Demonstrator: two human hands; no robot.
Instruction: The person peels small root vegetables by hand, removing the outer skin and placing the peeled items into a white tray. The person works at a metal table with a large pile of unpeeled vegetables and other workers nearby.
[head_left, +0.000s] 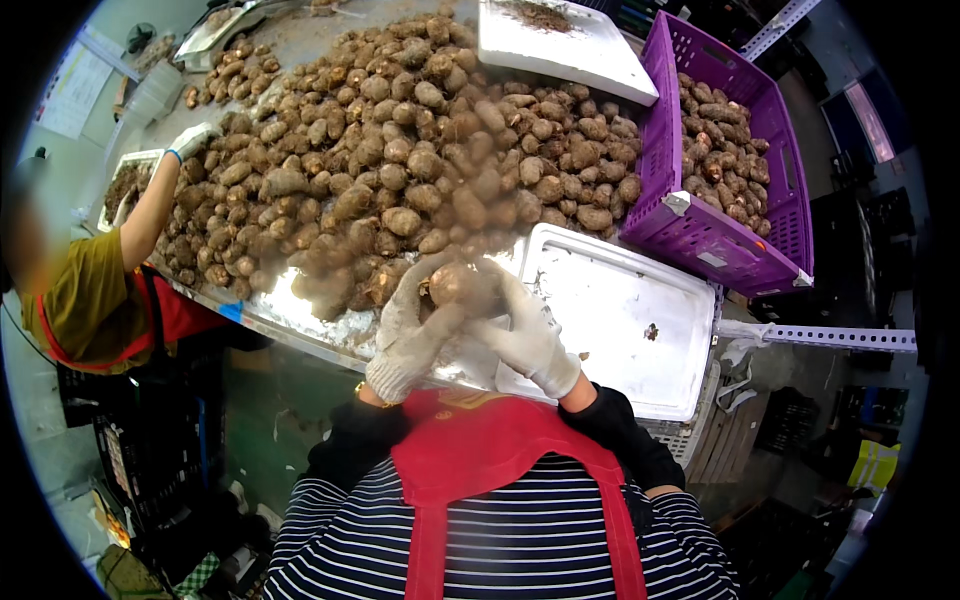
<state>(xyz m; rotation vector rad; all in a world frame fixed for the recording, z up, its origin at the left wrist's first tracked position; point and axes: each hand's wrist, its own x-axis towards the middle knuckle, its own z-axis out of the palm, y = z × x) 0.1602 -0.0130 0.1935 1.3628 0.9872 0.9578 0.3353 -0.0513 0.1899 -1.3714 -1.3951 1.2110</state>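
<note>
Both of my hands wear whitish work gloves and meet at the near edge of the metal table. My left hand (412, 326) and my right hand (529, 326) are closed around a brown taro corm (452, 285) between them; a blur on the view hides part of it and some fingertips. Beyond them spreads a large heap of hairy taro corms (352, 150). Right beside my right hand lies a white foam tray (622, 259) with a few dark scraps in it.
A purple plastic crate (735, 262) holding more corms stands at the right. A white foam lid (566, 60) with soil on it lies at the back. At the left a co-worker's gloved hand (193, 140) touches the heap, near a small soil-filled tray (155, 156).
</note>
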